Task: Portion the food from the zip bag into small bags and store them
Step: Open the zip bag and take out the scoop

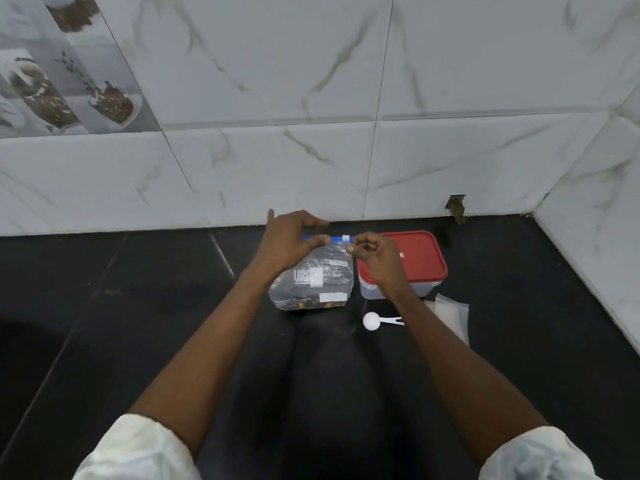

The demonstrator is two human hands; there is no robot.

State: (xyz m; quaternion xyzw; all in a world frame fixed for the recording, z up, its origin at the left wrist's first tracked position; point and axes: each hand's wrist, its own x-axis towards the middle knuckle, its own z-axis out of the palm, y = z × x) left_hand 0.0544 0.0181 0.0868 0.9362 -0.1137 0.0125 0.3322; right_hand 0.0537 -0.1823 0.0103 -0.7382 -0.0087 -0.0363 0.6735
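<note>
A clear zip bag (318,282) with dark food at its bottom stands upright on the black counter (173,306). Its blue zip strip carries a white slider (345,238) near the right end. My left hand (291,240) pinches the strip's left part between thumb and fingers. My right hand (375,256) pinches the bag's top right corner just below the slider. A few flat small clear bags (450,315) lie on the counter to the right, partly hidden by my right forearm.
A clear plastic box with a red lid (415,258) stands right of the zip bag. A white plastic scoop (374,321) lies in front of it. Marble-tiled walls (346,150) close off the back and right side.
</note>
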